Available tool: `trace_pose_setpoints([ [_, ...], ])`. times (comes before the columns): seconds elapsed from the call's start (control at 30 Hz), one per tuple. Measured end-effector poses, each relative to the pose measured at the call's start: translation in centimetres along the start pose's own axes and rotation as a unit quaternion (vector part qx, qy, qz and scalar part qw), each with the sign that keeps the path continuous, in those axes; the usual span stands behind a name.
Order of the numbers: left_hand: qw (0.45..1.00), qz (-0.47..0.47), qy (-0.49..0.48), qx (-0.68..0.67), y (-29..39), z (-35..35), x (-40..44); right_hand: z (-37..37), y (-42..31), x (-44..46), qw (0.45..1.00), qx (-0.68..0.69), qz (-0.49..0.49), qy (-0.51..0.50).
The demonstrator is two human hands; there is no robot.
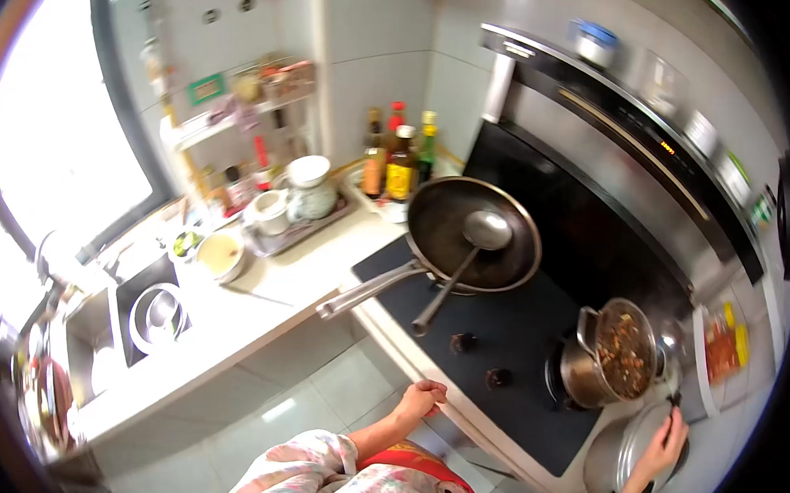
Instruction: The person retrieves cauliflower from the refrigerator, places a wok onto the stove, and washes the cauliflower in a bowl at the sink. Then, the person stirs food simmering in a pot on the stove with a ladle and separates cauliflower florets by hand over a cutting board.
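Observation:
My left hand [422,399] hangs by the front edge of the cooktop [523,355], fingers curled in, with nothing visible in it. At the lower right, my right hand [666,446] is closed at the rim of a steel lid [635,443], which stands tilted against a steel pot [601,456]. The fingers partly hide the grip. Left of that, on the burner, a steel stockpot [586,375] holds chunky brown food [626,351] in dark liquid. A wok [429,214] sits on the far burner with a steel ladle [487,231] resting in it.
Sauce bottles [399,167] stand in the corner behind the wok, whose long handle [370,289] juts over the counter edge. A bowl of pale liquid [221,256] sits near the sink [90,339]. The range hood [628,139] overhangs the stove; a spice rack [721,342] is at right.

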State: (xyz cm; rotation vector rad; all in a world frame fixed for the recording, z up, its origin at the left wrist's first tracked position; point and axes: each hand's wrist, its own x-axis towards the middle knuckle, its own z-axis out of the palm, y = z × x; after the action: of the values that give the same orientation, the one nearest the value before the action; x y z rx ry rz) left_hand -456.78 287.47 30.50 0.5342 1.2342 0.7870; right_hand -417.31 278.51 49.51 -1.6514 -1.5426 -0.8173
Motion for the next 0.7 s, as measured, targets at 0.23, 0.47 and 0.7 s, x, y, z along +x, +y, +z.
trace_pose_setpoints([
  [0.23, 0.976, 0.034, 0.146, -0.16, -5.9, -6.4, -6.7, 3.0, -5.9, 3.4, 0.924, 0.318, 0.191, 0.098],
  [0.47, 0.948, 0.056, 0.241, -0.198, -9.6, -11.2, -15.0, 6.9, -22.9, -1.9, 0.623, 0.681, 0.362, -0.129],
  [0.7, 0.898, 0.082, 0.316, -0.295, -12.9, -20.6, -20.2, 6.2, -42.2, -7.8, 0.456, 0.712, 0.311, -0.434],
])
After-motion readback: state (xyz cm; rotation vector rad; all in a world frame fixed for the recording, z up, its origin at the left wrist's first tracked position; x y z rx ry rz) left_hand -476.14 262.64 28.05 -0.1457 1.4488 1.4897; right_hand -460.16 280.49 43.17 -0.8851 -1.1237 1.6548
